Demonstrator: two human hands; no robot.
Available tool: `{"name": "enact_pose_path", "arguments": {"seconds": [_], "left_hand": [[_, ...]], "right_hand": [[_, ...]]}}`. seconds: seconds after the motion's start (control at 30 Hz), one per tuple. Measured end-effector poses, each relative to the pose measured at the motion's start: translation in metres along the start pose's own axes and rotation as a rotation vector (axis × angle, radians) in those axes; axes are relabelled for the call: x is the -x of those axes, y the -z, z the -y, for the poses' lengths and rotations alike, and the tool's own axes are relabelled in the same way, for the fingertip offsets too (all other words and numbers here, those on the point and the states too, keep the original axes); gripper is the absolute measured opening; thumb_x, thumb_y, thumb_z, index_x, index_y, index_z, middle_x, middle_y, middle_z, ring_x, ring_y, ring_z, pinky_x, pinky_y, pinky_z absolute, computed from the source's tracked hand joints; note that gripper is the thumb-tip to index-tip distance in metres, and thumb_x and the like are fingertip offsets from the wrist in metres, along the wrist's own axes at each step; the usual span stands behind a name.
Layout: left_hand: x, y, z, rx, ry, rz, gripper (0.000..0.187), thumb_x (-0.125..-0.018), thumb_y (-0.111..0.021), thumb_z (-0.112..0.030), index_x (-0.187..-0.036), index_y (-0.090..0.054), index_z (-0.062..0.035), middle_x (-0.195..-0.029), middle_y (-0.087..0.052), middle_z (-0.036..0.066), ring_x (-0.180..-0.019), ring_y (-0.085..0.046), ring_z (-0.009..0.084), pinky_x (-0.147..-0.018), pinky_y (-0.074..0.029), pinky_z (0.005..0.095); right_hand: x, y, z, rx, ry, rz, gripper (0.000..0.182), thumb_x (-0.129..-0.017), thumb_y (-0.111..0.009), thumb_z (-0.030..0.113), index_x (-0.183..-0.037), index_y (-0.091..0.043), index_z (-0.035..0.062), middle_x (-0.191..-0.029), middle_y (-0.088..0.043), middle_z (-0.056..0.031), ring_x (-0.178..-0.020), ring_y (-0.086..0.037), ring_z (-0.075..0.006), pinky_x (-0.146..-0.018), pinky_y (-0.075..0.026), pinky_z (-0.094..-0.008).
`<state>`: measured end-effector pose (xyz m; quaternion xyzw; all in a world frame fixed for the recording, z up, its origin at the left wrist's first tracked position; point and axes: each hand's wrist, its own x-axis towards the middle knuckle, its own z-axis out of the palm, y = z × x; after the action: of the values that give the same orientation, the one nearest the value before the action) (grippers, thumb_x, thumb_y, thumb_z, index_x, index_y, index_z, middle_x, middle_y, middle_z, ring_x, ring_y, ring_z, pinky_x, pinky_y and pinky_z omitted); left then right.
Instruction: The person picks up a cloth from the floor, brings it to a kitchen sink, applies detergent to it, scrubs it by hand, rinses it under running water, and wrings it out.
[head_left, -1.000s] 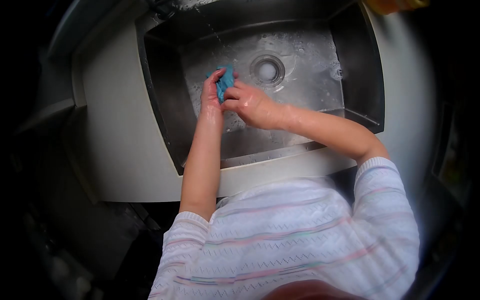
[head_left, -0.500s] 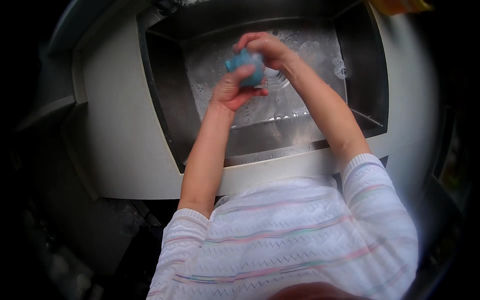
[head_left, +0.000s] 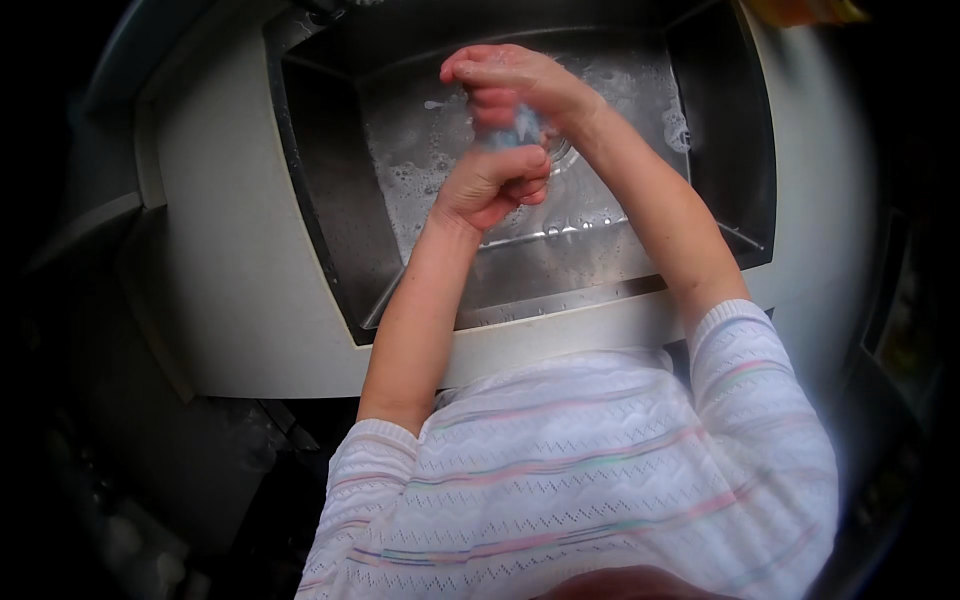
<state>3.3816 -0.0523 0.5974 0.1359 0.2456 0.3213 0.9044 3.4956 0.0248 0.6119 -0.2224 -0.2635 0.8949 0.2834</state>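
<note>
Blue wet cloth (head_left: 517, 132) is clamped between my left hand (head_left: 490, 183) and right hand (head_left: 510, 85), fingers of both curled tight around it, above the soapy stainless-steel sink (head_left: 330, 230).

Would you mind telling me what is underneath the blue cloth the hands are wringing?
Below the blue cloth, gripped between left hand and right hand, lies the wet sink floor with soap suds. The drain is mostly covered by the hands.
</note>
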Motion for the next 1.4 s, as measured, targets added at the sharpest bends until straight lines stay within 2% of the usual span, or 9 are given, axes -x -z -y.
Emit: {"name": "enact_pose_path", "arguments": {"seconds": [0.23,0.43,0.53,0.63,0.77,0.87,1.0,1.1,1.4], "left_hand": [[-0.028,0.029,0.026,-0.510,0.064,-0.592,0.020,-0.065,-0.067,-0.017,-0.073,-0.051,-0.0074,-0.055,-0.041,-0.004,-0.045,-0.035,0.0060,-0.039,-0.026,0.0231],[-0.065,0.083,0.042,-1.427,0.023,-0.834,0.046,-0.067,-0.062,-0.037,-0.088,-0.060,0.0035,-0.089,-0.060,0.024,-0.088,-0.058,0.0358,-0.070,-0.045,0.0412],[-0.068,0.076,0.041,-1.416,0.057,-0.960,0.050,-0.065,-0.064,-0.039,-0.089,-0.060,0.0048,-0.085,-0.059,0.026,-0.090,-0.056,0.0381,-0.072,-0.045,0.0418],[-0.069,0.080,0.047,-1.473,-0.234,-0.921,0.040,-0.068,-0.063,-0.037,-0.080,-0.060,0.0009,-0.070,-0.061,0.018,-0.068,-0.061,0.0313,-0.056,-0.046,0.0389],[-0.030,0.009,0.017,-0.280,0.153,-0.295,0.021,-0.075,-0.058,-0.029,-0.069,-0.050,-0.0098,-0.053,-0.043,0.000,-0.041,-0.037,0.0098,-0.040,-0.028,0.0251],[-0.019,-0.027,0.020,0.307,0.166,0.183,0.019,-0.076,-0.059,-0.025,-0.074,-0.045,-0.0121,-0.053,-0.036,-0.003,-0.039,-0.027,0.0050,-0.040,-0.022,0.0225],[-0.020,-0.052,0.029,0.522,0.021,0.599,0.020,-0.075,-0.061,-0.023,-0.078,-0.044,-0.0131,-0.055,-0.038,-0.003,-0.040,-0.027,0.0056,-0.040,-0.022,0.0231],[-0.013,-0.072,0.017,0.421,0.040,0.745,0.020,-0.074,-0.060,-0.022,-0.080,-0.044,-0.0136,-0.056,-0.038,-0.003,-0.040,-0.026,0.0060,-0.040,-0.022,0.0233],[-0.019,-0.037,0.005,-0.110,0.099,-0.241,0.017,-0.071,-0.056,-0.008,-0.058,-0.045,-0.0089,-0.047,-0.030,-0.005,-0.037,-0.022,0.0052,-0.037,-0.018,0.0221]], "right_hand": [[-0.025,0.039,-0.045,0.168,0.020,-0.517,0.015,-0.082,-0.051,0.011,-0.088,-0.053,-0.0027,-0.054,-0.042,-0.0023,-0.040,-0.035,-0.0087,-0.038,-0.032,-0.0225],[-0.043,0.069,-0.087,0.542,0.246,-1.033,0.013,-0.081,-0.050,0.011,-0.084,-0.055,-0.0002,-0.052,-0.044,-0.0053,-0.036,-0.040,-0.0148,-0.036,-0.037,-0.0300],[-0.047,0.071,-0.086,0.755,0.249,-1.177,0.014,-0.081,-0.051,0.013,-0.087,-0.055,0.0010,-0.053,-0.048,-0.0063,-0.035,-0.043,-0.0166,-0.036,-0.038,-0.0307],[-0.033,0.063,-0.065,0.339,0.077,-0.919,0.030,-0.081,-0.054,0.025,-0.098,-0.055,0.0004,-0.071,-0.058,-0.0066,-0.059,-0.056,-0.0160,-0.049,-0.044,-0.0296],[0.007,0.047,-0.009,-0.014,0.072,-0.228,0.051,-0.080,-0.052,0.046,-0.110,-0.049,0.0047,-0.079,-0.056,-0.0048,-0.076,-0.057,-0.0193,-0.068,-0.048,-0.0361],[0.017,0.015,-0.003,-0.395,0.193,-0.019,0.061,-0.077,-0.051,0.055,-0.111,-0.047,0.0042,-0.070,-0.052,-0.0047,-0.079,-0.058,-0.0236,-0.066,-0.047,-0.0392],[0.017,-0.006,0.007,-0.390,0.440,0.800,0.057,-0.079,-0.045,0.058,-0.101,-0.050,0.0047,-0.062,-0.047,0.0001,-0.062,-0.052,-0.0159,-0.059,-0.047,-0.0320],[0.042,-0.037,0.036,-0.195,0.336,0.546,0.040,-0.087,-0.043,0.044,-0.079,-0.047,0.0052,-0.045,-0.031,0.0039,-0.036,-0.033,-0.0061,-0.039,-0.038,-0.0244],[0.020,-0.017,0.021,0.213,0.056,-0.292,0.026,-0.089,-0.042,0.027,-0.075,-0.043,0.0056,-0.045,-0.029,0.0019,-0.035,-0.028,-0.0081,-0.035,-0.033,-0.0266]]}}
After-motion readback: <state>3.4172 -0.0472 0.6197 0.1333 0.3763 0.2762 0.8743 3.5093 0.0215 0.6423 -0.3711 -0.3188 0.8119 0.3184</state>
